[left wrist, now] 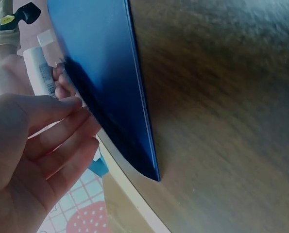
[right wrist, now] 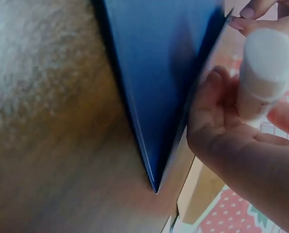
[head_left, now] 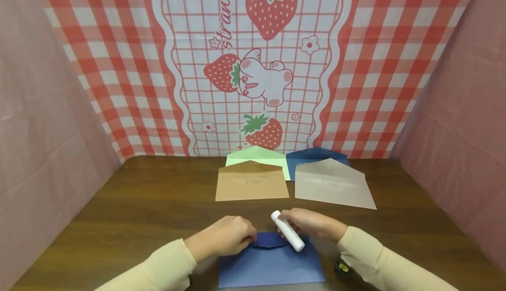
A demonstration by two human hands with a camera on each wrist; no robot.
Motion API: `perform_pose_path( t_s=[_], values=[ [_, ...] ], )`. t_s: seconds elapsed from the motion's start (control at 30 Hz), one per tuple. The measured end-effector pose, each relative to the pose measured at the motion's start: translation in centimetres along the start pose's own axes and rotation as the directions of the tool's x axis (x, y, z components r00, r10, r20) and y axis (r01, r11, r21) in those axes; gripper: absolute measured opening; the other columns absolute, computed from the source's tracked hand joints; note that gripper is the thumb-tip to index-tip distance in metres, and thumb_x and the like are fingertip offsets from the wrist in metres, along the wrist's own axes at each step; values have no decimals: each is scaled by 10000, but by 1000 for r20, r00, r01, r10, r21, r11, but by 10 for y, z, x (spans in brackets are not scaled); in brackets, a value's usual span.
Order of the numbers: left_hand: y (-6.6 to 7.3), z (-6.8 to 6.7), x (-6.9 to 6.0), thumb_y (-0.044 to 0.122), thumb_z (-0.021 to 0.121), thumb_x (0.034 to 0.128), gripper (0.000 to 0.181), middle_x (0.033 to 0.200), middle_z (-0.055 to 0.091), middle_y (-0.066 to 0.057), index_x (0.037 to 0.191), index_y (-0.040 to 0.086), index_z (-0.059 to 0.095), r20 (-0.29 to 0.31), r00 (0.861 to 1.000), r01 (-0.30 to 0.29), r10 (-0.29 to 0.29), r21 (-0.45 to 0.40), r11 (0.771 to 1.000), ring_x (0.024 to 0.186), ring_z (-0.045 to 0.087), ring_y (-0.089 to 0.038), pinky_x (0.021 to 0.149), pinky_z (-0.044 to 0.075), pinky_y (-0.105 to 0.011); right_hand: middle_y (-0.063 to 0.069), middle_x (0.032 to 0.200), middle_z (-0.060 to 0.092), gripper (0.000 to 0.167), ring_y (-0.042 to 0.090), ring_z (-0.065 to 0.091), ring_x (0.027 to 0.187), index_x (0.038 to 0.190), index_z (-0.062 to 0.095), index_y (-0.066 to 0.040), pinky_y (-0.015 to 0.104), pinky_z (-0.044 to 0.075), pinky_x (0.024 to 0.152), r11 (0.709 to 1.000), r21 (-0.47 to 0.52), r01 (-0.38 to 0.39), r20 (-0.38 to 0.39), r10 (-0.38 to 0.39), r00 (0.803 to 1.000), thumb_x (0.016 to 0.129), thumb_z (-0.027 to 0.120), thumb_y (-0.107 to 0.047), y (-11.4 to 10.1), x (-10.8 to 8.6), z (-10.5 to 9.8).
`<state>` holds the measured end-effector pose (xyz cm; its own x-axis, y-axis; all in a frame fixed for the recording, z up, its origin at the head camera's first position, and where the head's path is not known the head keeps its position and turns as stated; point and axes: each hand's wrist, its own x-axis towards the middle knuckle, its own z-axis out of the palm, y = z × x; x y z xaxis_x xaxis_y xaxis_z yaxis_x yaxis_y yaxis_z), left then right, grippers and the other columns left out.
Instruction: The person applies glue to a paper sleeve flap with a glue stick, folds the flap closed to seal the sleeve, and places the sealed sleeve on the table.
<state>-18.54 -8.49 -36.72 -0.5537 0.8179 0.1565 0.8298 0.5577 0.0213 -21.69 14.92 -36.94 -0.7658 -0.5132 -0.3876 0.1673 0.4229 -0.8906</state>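
A blue envelope (head_left: 272,268) lies on the table in front of me, its darker flap (head_left: 272,239) raised along the far side. My left hand (head_left: 229,236) pinches the flap's edge between thumb and fingers (left wrist: 69,124), as the left wrist view shows. Above the envelope's right half, my right hand (head_left: 310,223) holds a white glue stick (head_left: 287,230) at a tilt. In the right wrist view, the glue stick's white end (right wrist: 268,56) faces the camera, and the fingers (right wrist: 212,92) sit beside the flap.
Farther back lie a tan envelope (head_left: 252,187), a grey envelope (head_left: 330,188), a pale green envelope (head_left: 257,154) and a dark blue envelope (head_left: 318,154), flaps up. Behind the wooden table (head_left: 166,190) hangs a strawberry-print cloth (head_left: 253,75); pink cloth covers both sides.
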Motion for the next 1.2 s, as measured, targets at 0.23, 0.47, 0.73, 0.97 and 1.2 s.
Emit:
perform_pose_path(
  t_s=[0.23,0.47,0.73,0.97,1.2],
  values=[
    [4,2,3,150,671,854,76,768,690,95,806,181,722,-19,997,76,-79,-94,993,684,585,24,609,488,-139,33,801,614,368,102,586,704,1059,569,108,212,476,653,998,-60,-26,13,27,1000,961,403,-205,3,-1,7],
    [8,3,18,102,673,859,94,662,633,53,767,103,696,91,974,227,-208,-448,865,571,461,50,537,420,-108,41,817,605,358,113,580,719,1064,567,104,213,472,662,996,-75,-49,34,51,998,970,401,-199,1,-2,6],
    [5,5,19,60,639,796,138,578,523,79,664,96,646,120,930,362,-346,-449,817,522,439,4,486,386,-138,58,842,602,354,134,592,756,1103,529,125,244,501,721,999,-5,-35,47,36,998,995,386,-180,0,2,-2],
    [2,7,15,54,631,792,125,583,520,69,671,84,642,124,932,356,-339,-477,803,530,441,-7,485,377,-144,69,897,582,365,164,586,794,1154,466,118,273,510,752,996,75,-55,65,51,997,1007,364,-200,-1,2,-10],
    [2,11,13,46,622,783,130,560,504,77,658,74,641,119,945,323,-304,-469,822,517,422,4,483,367,-138,70,916,578,402,161,583,814,1221,404,143,271,513,751,991,128,-38,50,32,998,1008,365,-197,-10,-1,-15]
  ],
)
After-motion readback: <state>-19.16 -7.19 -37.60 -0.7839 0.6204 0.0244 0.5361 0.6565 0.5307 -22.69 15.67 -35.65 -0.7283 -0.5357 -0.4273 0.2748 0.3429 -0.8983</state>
